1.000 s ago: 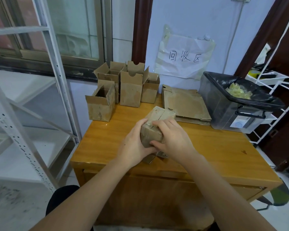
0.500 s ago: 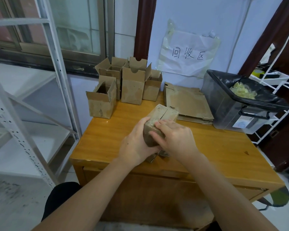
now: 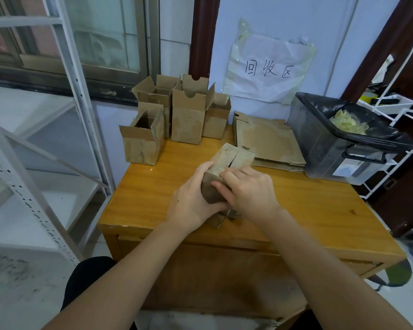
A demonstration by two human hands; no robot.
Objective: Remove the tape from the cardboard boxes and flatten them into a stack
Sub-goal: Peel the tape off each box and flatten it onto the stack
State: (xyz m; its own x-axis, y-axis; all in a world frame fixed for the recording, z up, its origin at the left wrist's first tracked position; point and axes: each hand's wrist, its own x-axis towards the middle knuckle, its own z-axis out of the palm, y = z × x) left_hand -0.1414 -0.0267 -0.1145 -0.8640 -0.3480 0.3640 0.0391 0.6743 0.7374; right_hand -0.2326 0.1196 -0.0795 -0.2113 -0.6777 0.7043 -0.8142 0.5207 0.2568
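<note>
**One box in hand, four open boxes waiting**

Both hands clamp one closed cardboard box over the middle of the wooden table — the left hand wraps its near left side, the right hand curls fingers over its top edge. Four open boxes stand clustered at the table's far left. One flattened stack lies between them and one bin — its layers too thin to count. The held box's underside is hidden by the hands.
</note>
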